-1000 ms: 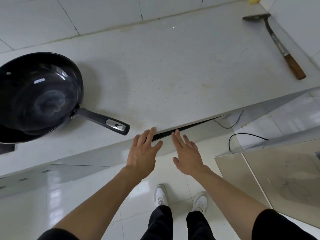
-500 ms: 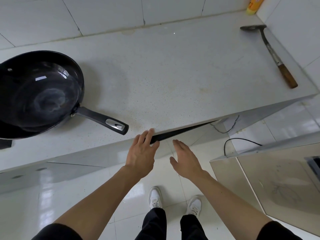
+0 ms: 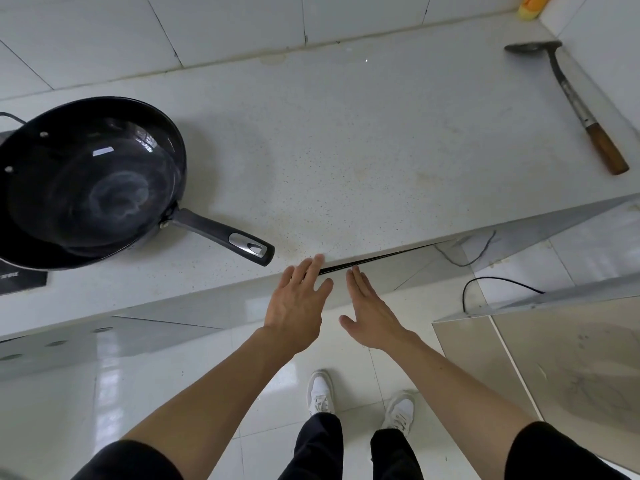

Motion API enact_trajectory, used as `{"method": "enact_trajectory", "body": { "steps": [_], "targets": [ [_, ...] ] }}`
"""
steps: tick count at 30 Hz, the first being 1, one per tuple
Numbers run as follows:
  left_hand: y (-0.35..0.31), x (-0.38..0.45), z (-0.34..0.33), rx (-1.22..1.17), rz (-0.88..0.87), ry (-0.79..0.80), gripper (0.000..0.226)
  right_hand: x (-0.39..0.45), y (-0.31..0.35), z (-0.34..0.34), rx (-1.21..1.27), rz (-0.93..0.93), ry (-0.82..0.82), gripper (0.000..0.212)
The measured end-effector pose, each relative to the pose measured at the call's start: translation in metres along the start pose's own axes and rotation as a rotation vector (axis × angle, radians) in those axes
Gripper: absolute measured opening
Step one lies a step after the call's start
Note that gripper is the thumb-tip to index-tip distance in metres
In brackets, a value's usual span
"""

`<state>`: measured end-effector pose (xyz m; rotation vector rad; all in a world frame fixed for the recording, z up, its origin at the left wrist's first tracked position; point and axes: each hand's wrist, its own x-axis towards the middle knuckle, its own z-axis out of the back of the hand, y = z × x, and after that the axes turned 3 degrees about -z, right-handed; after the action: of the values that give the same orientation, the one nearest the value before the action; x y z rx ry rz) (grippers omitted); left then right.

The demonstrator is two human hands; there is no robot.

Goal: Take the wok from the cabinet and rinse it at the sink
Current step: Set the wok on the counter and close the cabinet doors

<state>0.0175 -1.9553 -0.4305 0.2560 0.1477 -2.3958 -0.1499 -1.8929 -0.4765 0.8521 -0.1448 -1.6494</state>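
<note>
At counter edge, your left hand (image 3: 296,299) & right hand (image 3: 370,311) reach flat, fingers straight, holding nothing. Hook fingertips behind grey cabinet door (image 3: 381,271), pull evenly; black round wok (image 3: 93,181) sits w/ handle near.

Left of left hand (image 3: 296,306): glossy black metal wok (image 3: 91,181). Beyond hands: matt speckled white stone countertop (image 3: 346,150). Far right: wooden-handled metal spatula (image 3: 568,102).
</note>
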Motion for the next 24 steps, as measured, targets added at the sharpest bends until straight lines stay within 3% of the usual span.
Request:
{"method": "enact_trajectory", "body": {
  "steps": [16, 24],
  "targets": [
    [-0.002, 0.0, -0.001, -0.015, 0.012, 0.021, 0.065, -0.005, 0.009, 0.0, -0.017, -0.027, -0.025, 0.082],
    [-0.034, 0.003, 0.037, -0.081, 0.083, 0.001, 0.077, -0.041, -0.004, 0.041, 0.036, -0.03, -0.137, 0.07]
  ]
}}
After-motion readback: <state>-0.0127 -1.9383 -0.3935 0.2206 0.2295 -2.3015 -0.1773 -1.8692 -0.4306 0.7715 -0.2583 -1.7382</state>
